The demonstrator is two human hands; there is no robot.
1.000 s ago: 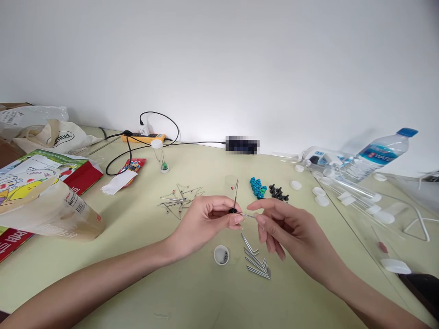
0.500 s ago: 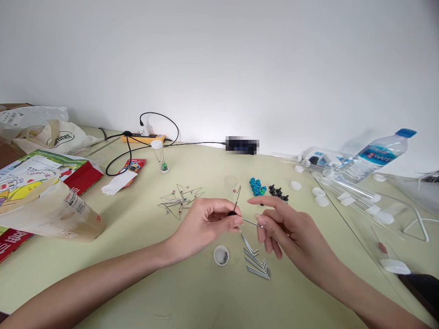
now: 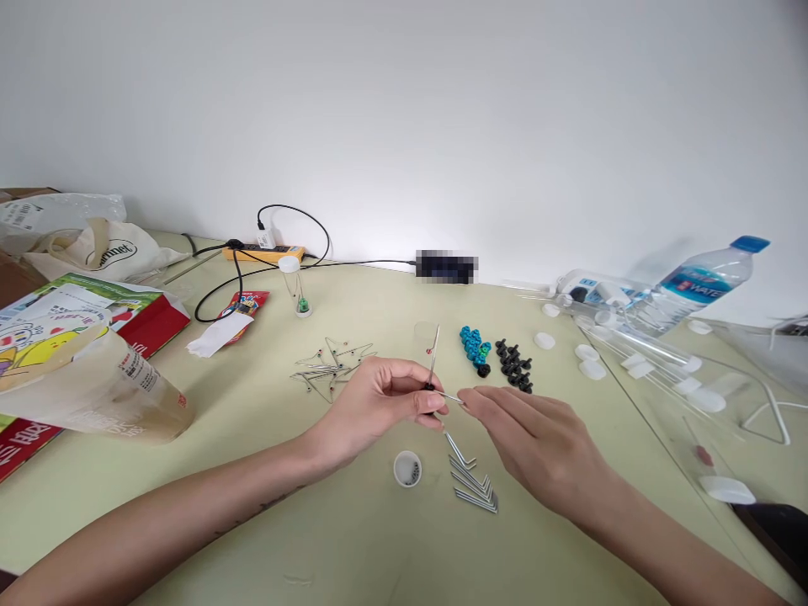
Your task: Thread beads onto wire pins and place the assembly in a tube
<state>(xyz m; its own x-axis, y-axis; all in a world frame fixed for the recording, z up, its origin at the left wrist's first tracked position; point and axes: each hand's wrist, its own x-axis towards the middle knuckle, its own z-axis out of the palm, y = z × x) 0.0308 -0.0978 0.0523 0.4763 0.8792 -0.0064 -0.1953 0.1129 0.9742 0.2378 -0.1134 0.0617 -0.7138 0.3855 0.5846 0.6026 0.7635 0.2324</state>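
Observation:
My left hand [image 3: 397, 397] is closed, pinching a small black knob-like part [image 3: 430, 387] between thumb and fingers. A thin metal rod [image 3: 434, 353] sticks up from that part, nearly upright. My right hand [image 3: 536, 438] is palm down with its fingers together, gripping a hex key [image 3: 450, 397]. The key's far end reaches the black part; whether it sits inside a screw is hidden by my left fingers. Below the hands lie several loose hex keys [image 3: 473, 488] and a small white cap [image 3: 407, 470] with tiny dark screws in it.
Bent wire pieces [image 3: 332, 370] lie left of my hands. Blue parts [image 3: 472, 343] and black parts [image 3: 514, 366] are grouped behind the right hand. A clear tube [image 3: 295, 288] stands at the back. A plastic cup [image 3: 145, 396] is on the left, a water bottle [image 3: 700, 286] far right.
My right hand has turned from palm-sideways with spread fingers to palm down with fingers together on the hex key. The rod in my left hand stands slightly more upright.

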